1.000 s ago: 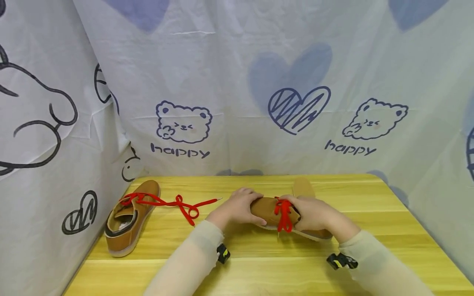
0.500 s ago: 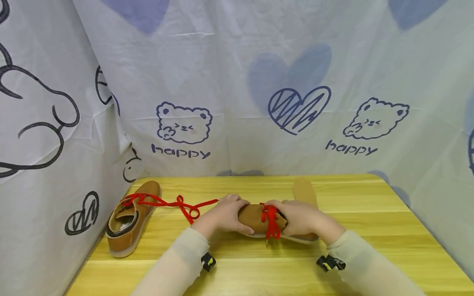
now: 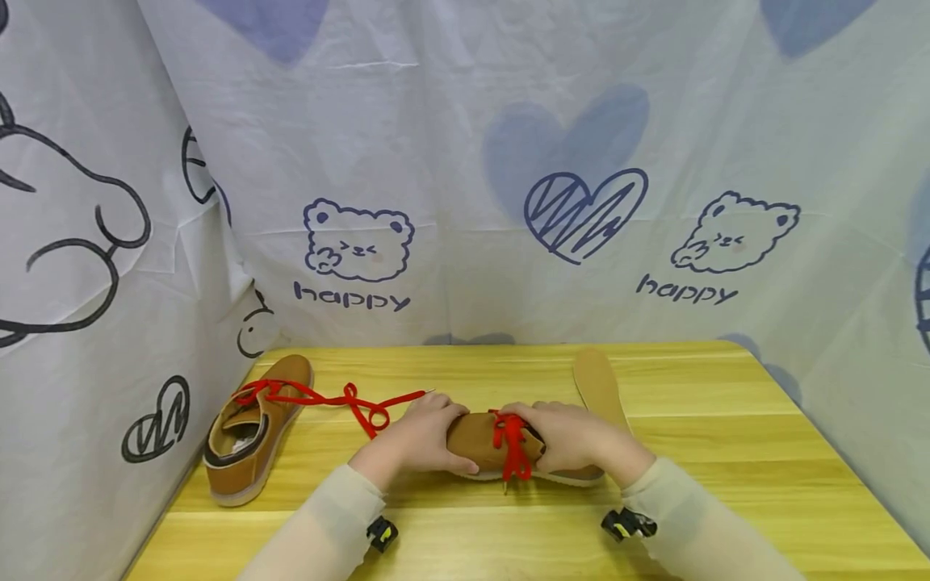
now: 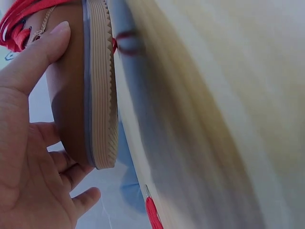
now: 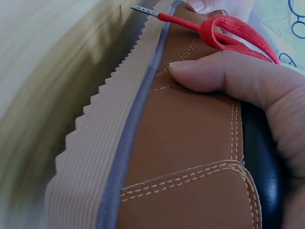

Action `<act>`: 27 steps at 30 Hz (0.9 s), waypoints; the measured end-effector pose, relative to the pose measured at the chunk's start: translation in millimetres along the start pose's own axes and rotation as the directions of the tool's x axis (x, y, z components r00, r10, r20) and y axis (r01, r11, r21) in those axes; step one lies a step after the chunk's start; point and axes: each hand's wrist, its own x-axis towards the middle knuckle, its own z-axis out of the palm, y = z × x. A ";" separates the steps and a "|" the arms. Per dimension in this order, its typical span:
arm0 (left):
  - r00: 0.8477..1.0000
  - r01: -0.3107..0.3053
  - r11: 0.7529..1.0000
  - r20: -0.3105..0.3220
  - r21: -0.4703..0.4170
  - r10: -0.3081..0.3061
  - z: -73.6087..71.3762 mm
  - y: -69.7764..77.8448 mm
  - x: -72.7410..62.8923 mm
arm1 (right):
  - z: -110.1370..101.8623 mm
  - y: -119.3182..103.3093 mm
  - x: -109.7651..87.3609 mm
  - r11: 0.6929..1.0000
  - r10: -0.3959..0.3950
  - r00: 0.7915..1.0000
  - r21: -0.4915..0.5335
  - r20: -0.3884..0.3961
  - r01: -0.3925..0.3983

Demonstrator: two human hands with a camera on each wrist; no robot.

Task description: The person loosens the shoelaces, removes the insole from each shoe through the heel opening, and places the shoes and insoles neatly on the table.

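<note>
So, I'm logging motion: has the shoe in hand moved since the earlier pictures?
Yes: the held shoe has shifted left and lower in the head view, judged against the tan insole.

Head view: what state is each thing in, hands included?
Held shoe: sole down, toe pointing left
Held shoe's lace: threaded, loops hanging over the side
Left hand: gripping the held shoe's front
Right hand: gripping it at the opening
Other shoe: upright on the table, not held
Other lace: threaded, ends trailing loose
Insole: lying flat, partly hidden
Cloth: hanging behind, creased
</note>
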 end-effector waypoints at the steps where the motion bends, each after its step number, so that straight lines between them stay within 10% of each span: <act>1: 1.000 0.002 1.000 -0.004 0.003 -0.002 0.7 -0.1 -1.3 | 1.5 -0.1 0.5 1.000 -0.005 1.000 0.000 -0.001 0.005; 27: 0.998 0.063 0.998 -0.010 0.031 -0.063 7.2 -3.4 -24.7 | 18.5 -7.5 9.5 0.999 -0.009 1.000 -0.051 -0.019 0.008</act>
